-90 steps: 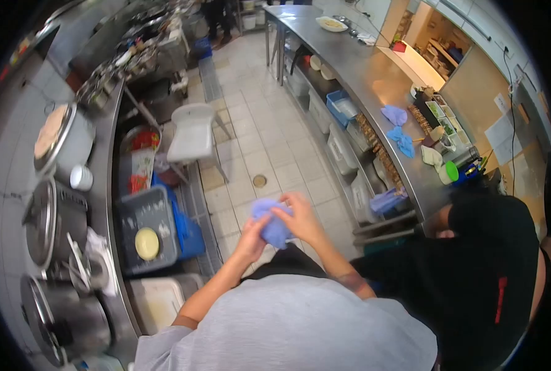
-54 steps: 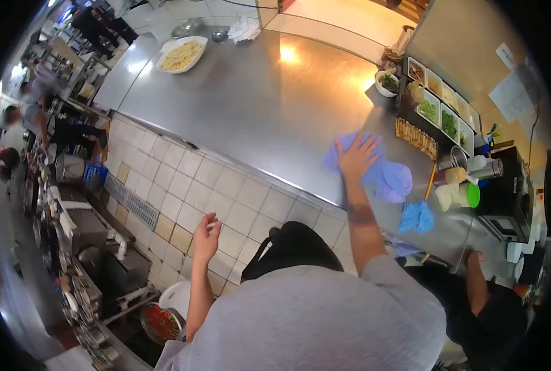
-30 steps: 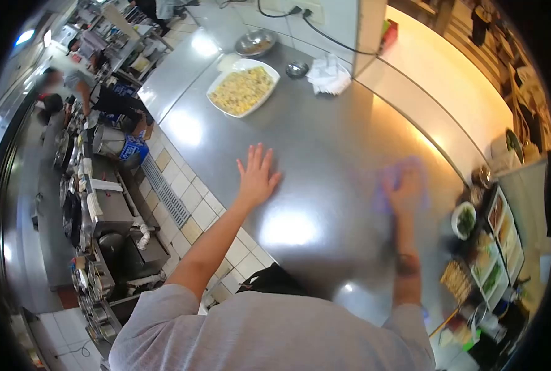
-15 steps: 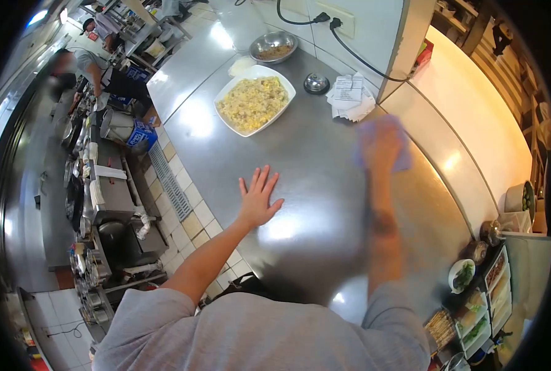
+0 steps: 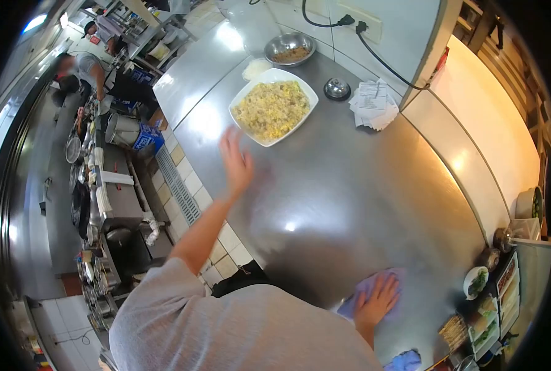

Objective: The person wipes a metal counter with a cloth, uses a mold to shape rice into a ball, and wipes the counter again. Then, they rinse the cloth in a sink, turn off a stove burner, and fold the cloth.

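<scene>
Purple cloth (image 5: 363, 288): on the tabletop (image 5: 331, 191); looks light, soft and floppy, easy to pinch by an edge.
Right hand (image 5: 379, 304): grip spread flat on the cloth.
Left hand (image 5: 238, 167): grip open, nothing in it, near the white dish (image 5: 313, 102).

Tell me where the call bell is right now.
In the head view, the call bell sits far back on the steel counter, between the dish of fried rice on its left and the paper slips on its right.
</scene>
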Demonstrator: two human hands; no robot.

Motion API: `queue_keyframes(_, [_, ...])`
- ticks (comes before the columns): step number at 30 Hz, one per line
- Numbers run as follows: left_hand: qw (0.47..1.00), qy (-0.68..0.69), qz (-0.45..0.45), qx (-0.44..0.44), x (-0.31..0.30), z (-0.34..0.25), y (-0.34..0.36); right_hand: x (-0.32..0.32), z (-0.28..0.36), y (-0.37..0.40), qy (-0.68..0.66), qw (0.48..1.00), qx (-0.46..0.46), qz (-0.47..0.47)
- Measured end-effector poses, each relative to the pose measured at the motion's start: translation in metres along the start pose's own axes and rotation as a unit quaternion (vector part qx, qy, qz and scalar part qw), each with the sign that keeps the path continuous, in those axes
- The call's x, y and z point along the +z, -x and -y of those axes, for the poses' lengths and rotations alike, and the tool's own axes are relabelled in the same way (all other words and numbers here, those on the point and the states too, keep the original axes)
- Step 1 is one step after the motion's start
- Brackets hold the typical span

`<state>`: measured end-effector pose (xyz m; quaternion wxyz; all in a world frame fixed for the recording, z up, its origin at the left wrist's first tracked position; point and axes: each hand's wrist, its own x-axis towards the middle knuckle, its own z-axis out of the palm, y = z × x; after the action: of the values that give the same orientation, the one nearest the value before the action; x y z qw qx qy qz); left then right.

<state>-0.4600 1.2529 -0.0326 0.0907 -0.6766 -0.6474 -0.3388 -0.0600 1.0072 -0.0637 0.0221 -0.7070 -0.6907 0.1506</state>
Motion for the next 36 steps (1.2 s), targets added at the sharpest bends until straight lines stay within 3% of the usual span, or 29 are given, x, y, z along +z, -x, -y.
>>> queue_keyframes(2, [1.000, -0.009, -0.012, 0.019, 0.010, 0.056, -0.073, 0.008, 0.028, -0.021, 0.045, 0.984, 0.133, -0.107])
queue_keyframes(4, [0.992, -0.065, 0.080, 0.076, 0.036, 0.117, -0.138, 0.015, 0.060, -0.067, 0.035, 0.981, 0.154, -0.116])
queue_keyframes(5, [0.991, -0.053, 0.083, 0.087, 0.045, 0.127, -0.159, 0.015, 0.079, -0.091, 0.026, 0.979, 0.163, -0.117])
queue_keyframes(8, [0.934, -0.127, 0.274, 0.188, 0.078, 0.151, -0.217, 0.010, 0.139, -0.183, 0.008, 0.984, 0.089, -0.157])
queue_keyframes(9, [0.934, -0.117, 0.279, 0.191, 0.090, 0.160, -0.222, 0.011, 0.158, -0.215, 0.002, 0.983, 0.068, -0.171])
queue_keyframes(11, [0.893, -0.023, 0.373, 0.250, 0.109, 0.173, -0.228, 0.010, 0.192, -0.273, -0.007, 0.982, 0.022, -0.189])
queue_keyframes(18, [0.870, -0.016, 0.421, 0.256, 0.100, 0.180, -0.235, 0.011, 0.237, -0.387, 0.043, 0.977, -0.069, -0.197])
queue_keyframes(21, [0.853, -0.048, 0.439, 0.277, 0.098, 0.183, -0.237, 0.021, 0.246, -0.372, 0.050, 0.976, -0.035, -0.208])
queue_keyframes(24, [0.860, -0.012, 0.419, 0.291, 0.108, 0.187, -0.236, 0.035, 0.288, -0.301, 0.038, 0.980, 0.006, -0.195])
queue_keyframes(27, [0.893, -0.046, 0.363, 0.262, 0.125, 0.184, -0.233, 0.048, 0.343, -0.202, -0.027, 0.993, -0.048, -0.108])
queue_keyframes(29, [0.944, -0.003, 0.257, 0.209, 0.140, 0.185, -0.234, 0.058, 0.350, -0.135, -0.067, 0.989, -0.133, -0.002])
queue_keyframes(31, [0.936, 0.009, 0.300, 0.183, 0.141, 0.179, -0.244, 0.057, 0.330, -0.084, -0.089, 0.987, -0.106, 0.076])
queue_keyframes(33, [0.927, 0.017, 0.341, 0.155, 0.143, 0.179, -0.247, 0.068, 0.305, -0.052, -0.031, 0.996, 0.040, -0.069])
queue_keyframes(35, [0.933, 0.067, 0.323, 0.142, 0.144, 0.183, -0.245, 0.084, 0.301, -0.056, 0.033, 0.942, 0.297, -0.152])
queue_keyframes(36, [0.931, 0.067, 0.329, 0.145, 0.142, 0.186, -0.241, 0.091, 0.307, -0.065, 0.032, 0.941, 0.302, -0.147])
